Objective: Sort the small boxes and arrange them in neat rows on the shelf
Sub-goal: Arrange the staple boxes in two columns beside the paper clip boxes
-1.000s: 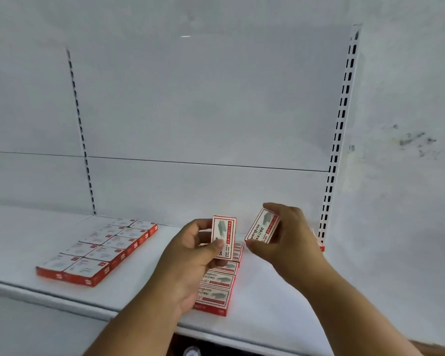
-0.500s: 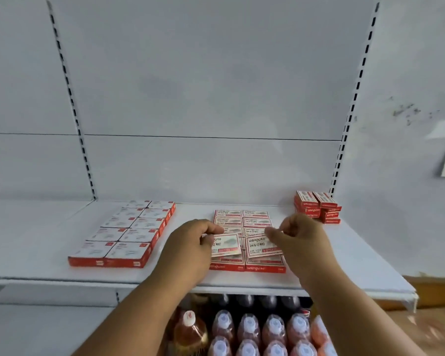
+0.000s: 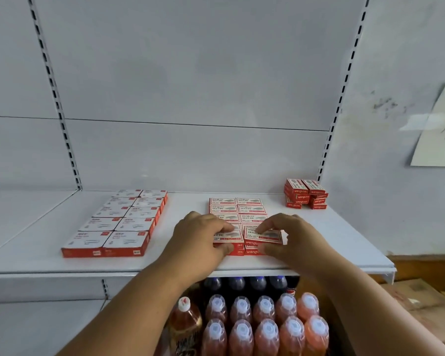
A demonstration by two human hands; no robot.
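Note:
On the white shelf (image 3: 332,242) lies a two-column block of small red-and-white staple boxes (image 3: 238,208). At its front end my left hand (image 3: 201,240) grips one small box (image 3: 228,237) lying on top of the left column. My right hand (image 3: 290,237) pinches another small box (image 3: 263,236) on top of the right column, thumb at its front edge, fingertips on its lid. Both boxes lie flat, label up. A loose stack of the same boxes (image 3: 306,194) stands at the back right of the shelf.
A tidy two-column block of larger red-and-white boxes (image 3: 118,224) fills the shelf's left middle. Below the shelf stand rows of orange drink bottles (image 3: 265,330) and dark bottles (image 3: 247,282). Slotted uprights run up the back wall. A paper sheet (image 3: 439,129) hangs on the right wall.
One second ago both hands held a box each up in the air; they have since lowered them flat onto the front of the staple-box block. The camera has tilted down.

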